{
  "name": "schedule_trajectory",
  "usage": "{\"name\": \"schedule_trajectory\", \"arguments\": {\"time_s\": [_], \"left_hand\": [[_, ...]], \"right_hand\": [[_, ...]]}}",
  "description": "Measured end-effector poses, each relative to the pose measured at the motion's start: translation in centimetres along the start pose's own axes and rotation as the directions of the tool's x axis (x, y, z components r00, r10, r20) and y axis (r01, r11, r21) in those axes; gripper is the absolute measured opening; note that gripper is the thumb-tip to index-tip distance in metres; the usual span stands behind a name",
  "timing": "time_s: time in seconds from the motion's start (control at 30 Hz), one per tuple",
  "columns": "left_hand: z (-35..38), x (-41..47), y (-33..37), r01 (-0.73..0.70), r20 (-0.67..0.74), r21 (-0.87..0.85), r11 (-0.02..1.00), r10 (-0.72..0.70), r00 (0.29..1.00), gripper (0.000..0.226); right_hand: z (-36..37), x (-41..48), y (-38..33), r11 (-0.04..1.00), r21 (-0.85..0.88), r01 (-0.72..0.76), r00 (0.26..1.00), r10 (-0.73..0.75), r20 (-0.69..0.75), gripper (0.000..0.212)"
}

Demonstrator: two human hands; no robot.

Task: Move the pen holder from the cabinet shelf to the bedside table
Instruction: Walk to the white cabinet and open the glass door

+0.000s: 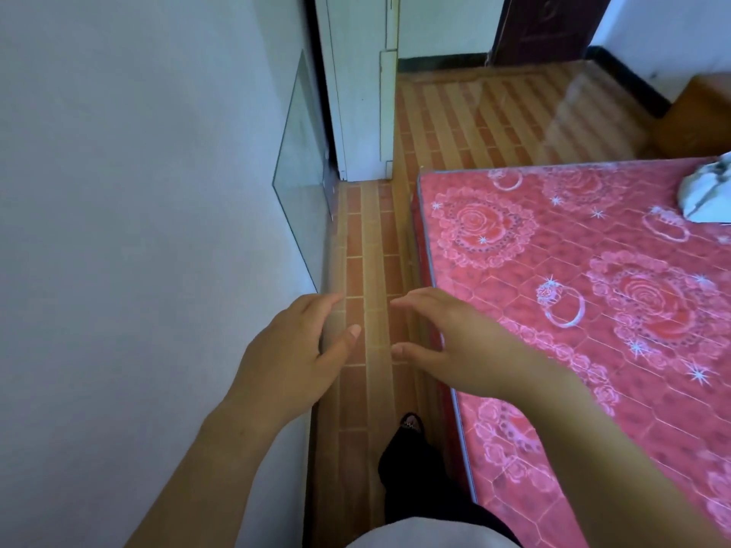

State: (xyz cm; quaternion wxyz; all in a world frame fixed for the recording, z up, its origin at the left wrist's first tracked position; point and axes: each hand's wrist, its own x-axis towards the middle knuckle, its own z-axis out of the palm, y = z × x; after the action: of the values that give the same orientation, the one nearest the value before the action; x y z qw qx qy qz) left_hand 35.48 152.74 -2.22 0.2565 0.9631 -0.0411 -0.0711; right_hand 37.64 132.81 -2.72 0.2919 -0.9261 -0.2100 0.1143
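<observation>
My left hand (pixel 290 344) and my right hand (pixel 455 342) are both held out in front of me above a narrow strip of floor, fingers spread and holding nothing. They are a short gap apart, palms turned toward each other. No pen holder, cabinet shelf or bedside table is recognisable in the head view.
A white wall (pixel 138 231) runs along the left with a glass pane (pixel 300 183) leaning against it. A bed with a red flowered mattress (pixel 593 310) fills the right. Brick-patterned floor (pixel 368 251) forms a narrow aisle toward a white door frame (pixel 360 112). A brown stool-like box (pixel 700 116) stands far right.
</observation>
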Motion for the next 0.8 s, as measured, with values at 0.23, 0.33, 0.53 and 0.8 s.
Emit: {"name": "schedule_trajectory", "arguments": {"time_s": [0.23,0.33,0.53,0.8], "left_hand": [[-1.2,16.0,2.8,-0.029,0.051,-0.014,0.999,0.029,0.998,0.062],[-1.7,21.8,3.1,-0.068,0.025,-0.016,0.998,0.069,0.997,0.053],[-2.8,30.1,0.4,-0.015,0.029,-0.061,0.998,0.017,0.999,0.052],[-6.0,45.8,-3.4,-0.056,-0.005,-0.059,0.997,0.056,0.998,0.051]], "right_hand": [[-7.5,10.6,7.0,0.999,-0.029,-0.046,0.999,0.045,-0.028,0.053],[-9.7,15.1,9.4,0.997,-0.045,-0.055,0.998,0.054,-0.026,0.054],[-11.9,24.5,12.4,0.999,0.001,-0.052,0.997,0.052,0.056,0.054],[-15.1,40.0,15.3,0.999,-0.020,-0.034,0.998,0.035,0.048,0.054]]}}
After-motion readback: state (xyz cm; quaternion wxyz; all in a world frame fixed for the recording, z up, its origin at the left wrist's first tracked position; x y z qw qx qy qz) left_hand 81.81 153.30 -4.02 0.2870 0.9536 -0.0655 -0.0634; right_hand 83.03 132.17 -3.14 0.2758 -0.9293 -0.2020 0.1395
